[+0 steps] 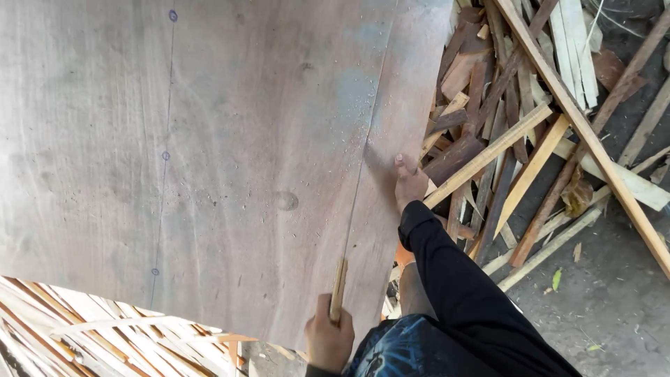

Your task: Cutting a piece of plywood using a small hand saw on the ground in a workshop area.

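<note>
Head view looks down on a large thin sheet of plywood [209, 160], pale grey-brown, which fills most of the frame and lies over a pile of light wood strips [84, 328] at the lower left. A long saw cut runs up the sheet from its near edge, with sawdust scattered beside it, and a faint pen line with small circles runs further left.

Near the bottom edge, the left hand [328, 341] is closed in a fist round the wooden handle of a handsaw [340, 286] — its narrow blade stands in the cut, seen edge-on. Further up, the right hand [410, 185], in a black sleeve, lies on the sheet's right edge just beside the cut, fingers bent and pressing down on the plywood; it pinches nothing.

Right of the sheet lies a heap of scrap wood offcuts [502, 126] — dark and pale battens crossed over one another on dark ground. Blue patterned cloth on the person's leg shows at the bottom.
</note>
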